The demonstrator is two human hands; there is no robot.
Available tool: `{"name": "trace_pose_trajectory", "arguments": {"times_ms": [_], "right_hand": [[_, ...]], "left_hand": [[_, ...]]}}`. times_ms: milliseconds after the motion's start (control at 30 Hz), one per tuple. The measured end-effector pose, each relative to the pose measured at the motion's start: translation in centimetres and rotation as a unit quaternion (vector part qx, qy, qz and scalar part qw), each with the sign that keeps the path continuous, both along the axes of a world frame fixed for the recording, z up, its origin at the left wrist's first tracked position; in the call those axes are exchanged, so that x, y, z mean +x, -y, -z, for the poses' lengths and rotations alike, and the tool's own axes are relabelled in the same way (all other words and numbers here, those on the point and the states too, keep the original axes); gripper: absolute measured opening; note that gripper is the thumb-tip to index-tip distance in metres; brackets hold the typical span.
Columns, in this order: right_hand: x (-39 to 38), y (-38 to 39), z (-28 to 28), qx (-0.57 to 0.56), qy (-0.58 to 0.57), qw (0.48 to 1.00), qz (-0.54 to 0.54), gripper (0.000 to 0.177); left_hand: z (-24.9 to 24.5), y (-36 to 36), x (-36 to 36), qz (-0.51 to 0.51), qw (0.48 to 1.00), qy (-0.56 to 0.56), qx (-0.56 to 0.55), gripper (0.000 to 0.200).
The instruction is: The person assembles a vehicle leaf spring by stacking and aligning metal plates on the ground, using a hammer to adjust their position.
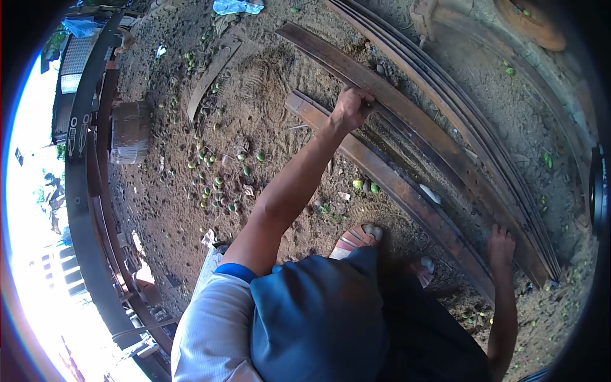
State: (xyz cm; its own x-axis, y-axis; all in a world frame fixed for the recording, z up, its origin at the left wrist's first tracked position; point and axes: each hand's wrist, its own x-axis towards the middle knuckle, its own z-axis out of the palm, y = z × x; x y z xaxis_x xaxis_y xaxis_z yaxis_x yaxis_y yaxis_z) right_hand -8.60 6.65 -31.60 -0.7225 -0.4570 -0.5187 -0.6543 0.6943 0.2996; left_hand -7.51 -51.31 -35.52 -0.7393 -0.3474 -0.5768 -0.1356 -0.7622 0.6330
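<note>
A long rusty metal beam [423,130] lies slantwise over the sandy ground, one long edge turned toward me. My left hand [351,109] is closed around that edge in its upper half, thumb and fingers wrapped on the metal. Farther down, near the beam's lower end, my right hand [501,246] grips the same edge; its fingertips rest on the face and its thumb is hidden. Closer to my feet, a second rusty beam [401,188] runs roughly parallel, with a gap of soil between the two.
Beyond the beam lies a bundle of long thin metal strips [449,89]. Small green fruits [216,181] are scattered over the soil at left. A short curved strip [213,79], a weathered block [129,132] and a dark long beam [81,210] stand farther left. My sandalled foot [361,240] is beside the second beam.
</note>
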Motion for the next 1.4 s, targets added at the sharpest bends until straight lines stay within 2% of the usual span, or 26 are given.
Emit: {"name": "trace_pose_trajectory", "arguments": {"times_ms": [67,100,133,200,233,267,333,400,433,533,600,667,733,800,867,967,1133,1233,1267,1300,1367,1400], "right_hand": [[-0.6,-0.4,-1.3,-0.034,0.023,0.998,-0.040,0.024],[-0.8,-0.9,-2.4,-0.066,0.051,0.993,-0.080,0.020],[-1.3,-0.6,-4.0,-0.063,0.047,0.994,-0.074,0.020],[-1.7,0.9,-7.4,-0.129,0.159,0.977,-0.066,0.009],[-1.5,1.1,-7.9,-0.125,0.155,0.978,-0.063,0.009],[-1.2,1.0,-8.3,-0.167,0.169,0.971,-0.035,0.007],[-0.5,0.9,-9.0,-0.206,0.179,0.962,-0.005,0.006],[0.4,0.7,-9.0,-0.266,0.197,0.944,0.019,0.009],[0.7,0.2,-8.7,-0.265,0.196,0.944,0.020,0.009],[1.4,-0.8,-7.6,-0.255,0.156,0.954,0.021,0.010],[2.2,-0.9,-6.7,-0.306,0.060,0.950,0.013,0.023],[3.1,-2.7,-4.9,-0.302,0.039,0.952,0.020,0.028],[3.6,-3.6,-3.8,-0.295,0.026,0.955,0.027,0.033],[3.9,-3.7,-3.7,-0.371,0.005,0.927,0.054,0.029],[3.9,-4.0,-3.9,-0.394,0.020,0.915,0.086,0.026],[3.9,-5.1,-3.9,-0.428,0.032,0.894,0.129,0.020],[2.8,-3.6,-7.8,-0.441,0.047,0.876,0.189,0.015],[2.0,-4.4,-7.1,-0.480,0.048,0.851,0.208,0.018],[1.2,-5.4,-5.6,-0.432,0.087,0.854,0.275,0.023],[0.6,-6.0,-4.1,-0.381,0.124,0.851,0.339,0.028],[1.5,-6.4,-1.5,-0.360,0.101,0.868,0.326,0.032],[1.7,-6.5,-0.3,-0.336,0.071,0.885,0.316,0.037]], "left_hand": [[-2.5,-0.7,0.6,0.003,0.995,0.049,-0.086,0.019],[-3.5,-0.8,0.7,0.016,0.995,0.040,-0.085,0.010],[-4.0,-0.6,1.0,0.021,0.996,0.035,-0.081,0.010],[-4.7,-0.3,1.6,0.086,0.987,0.067,-0.121,0.015],[-5.4,-0.8,1.8,0.058,0.988,0.068,-0.122,0.020],[-6.0,-0.8,2.4,0.061,0.989,0.065,-0.119,0.020],[-7.4,-0.8,3.6,0.069,0.978,0.102,-0.171,0.030],[-8.8,-1.2,4.0,0.036,0.987,0.073,-0.141,0.033],[-9.1,-1.5,4.2,0.000,0.993,0.048,-0.112,0.036],[-9.2,-1.8,4.3,0.015,0.994,0.012,-0.106,0.040],[-8.8,-1.8,4.1,0.030,0.993,-0.010,-0.110,0.043],[-8.8,-2.1,4.0,0.017,0.995,-0.005,-0.099,0.039],[-8.8,-1.9,4.2,0.029,0.994,-0.006,-0.110,0.038],[-8.7,-1.8,4.0,0.067,0.982,0.005,-0.176,0.041],[-9.1,-2.7,3.8,0.055,0.980,0.009,-0.190,0.048],[-8.9,-2.3,4.5,0.043,0.986,0.057,-0.153,0.060],[-9.7,-2.7,6.1,0.009,0.991,0.061,-0.117,0.059],[-10.5,-2.4,8.3,-0.014,0.992,0.083,-0.099,0.051],[-11.6,-2.2,9.0,-0.022,0.991,0.084,-0.103,0.051],[-13.0,-1.8,9.8,0.077,0.975,0.131,-0.162,0.048],[-16.9,-2.1,10.5,0.243,0.893,0.209,-0.315,0.039],[-18.1,-2.0,10.3,0.238,0.892,0.213,-0.319,0.039]]}}
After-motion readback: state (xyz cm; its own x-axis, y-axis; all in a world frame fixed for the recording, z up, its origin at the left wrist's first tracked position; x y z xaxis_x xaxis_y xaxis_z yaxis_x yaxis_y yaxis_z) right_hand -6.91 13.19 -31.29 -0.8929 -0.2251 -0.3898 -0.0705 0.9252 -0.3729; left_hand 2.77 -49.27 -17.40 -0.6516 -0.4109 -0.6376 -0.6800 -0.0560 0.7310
